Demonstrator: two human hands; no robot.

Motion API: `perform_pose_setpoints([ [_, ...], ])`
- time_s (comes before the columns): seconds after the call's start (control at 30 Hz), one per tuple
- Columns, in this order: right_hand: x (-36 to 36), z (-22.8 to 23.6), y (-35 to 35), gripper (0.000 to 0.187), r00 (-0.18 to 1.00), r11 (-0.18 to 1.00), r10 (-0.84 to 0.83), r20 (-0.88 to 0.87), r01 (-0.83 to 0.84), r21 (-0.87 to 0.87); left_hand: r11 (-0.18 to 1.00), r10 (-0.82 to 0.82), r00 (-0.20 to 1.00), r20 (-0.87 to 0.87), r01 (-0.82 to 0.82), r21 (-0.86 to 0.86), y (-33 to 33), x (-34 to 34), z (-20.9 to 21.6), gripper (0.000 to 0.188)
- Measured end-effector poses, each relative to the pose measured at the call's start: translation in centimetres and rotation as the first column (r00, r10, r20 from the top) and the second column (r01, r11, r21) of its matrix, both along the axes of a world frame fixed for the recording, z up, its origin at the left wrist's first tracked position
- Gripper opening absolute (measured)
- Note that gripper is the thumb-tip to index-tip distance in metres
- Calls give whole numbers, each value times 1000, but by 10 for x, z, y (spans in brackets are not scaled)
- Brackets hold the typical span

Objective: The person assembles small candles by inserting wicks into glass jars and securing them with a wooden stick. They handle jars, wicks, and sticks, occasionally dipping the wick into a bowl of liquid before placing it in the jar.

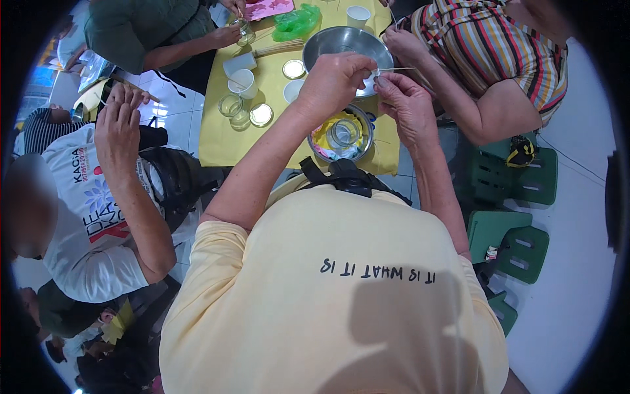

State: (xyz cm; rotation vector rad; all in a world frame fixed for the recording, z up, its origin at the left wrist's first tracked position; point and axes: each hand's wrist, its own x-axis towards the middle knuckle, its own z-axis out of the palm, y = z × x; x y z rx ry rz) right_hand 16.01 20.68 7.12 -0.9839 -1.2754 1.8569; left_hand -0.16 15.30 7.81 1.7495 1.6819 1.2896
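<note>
Both of my hands are raised above the near part of the table, fingertips close together. My left hand (336, 80) is closed in a pinch on a thin pale stick (399, 68), which points right past my fingers. My right hand (408, 108) is also pinched, just below the stick; a tiny whitish bit shows between the two hands, too small to name. Beneath them stands a round metal bowl (317, 150) with yellow and coloured material inside and a clear glass jar (345, 132) in its middle. A larger steel basin (321, 41) sits beyond my hands.
On the yellow-covered table (216, 146), left of my arms, are white paper cups (243, 84), glass jars (231, 106) and round lids (261, 115). A green plastic bag (296, 23) lies farther back. People work close on both sides. Green chairs (518, 253) stand at right.
</note>
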Motion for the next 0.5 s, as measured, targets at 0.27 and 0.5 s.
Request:
perform_pose_setpoints([
  [0.27, 2, -19, 10, 15, 1000, 986, 15, 19, -18, 163, 1000, 18, 1000, -1, -18, -25, 5, 0, -7, 14],
  [0.5, -3, -21, 12, 15, 999, 976, -36, 30, 28, 216, 996, 36, 994, 104, -27, -81, 8, -1, -8, 15],
])
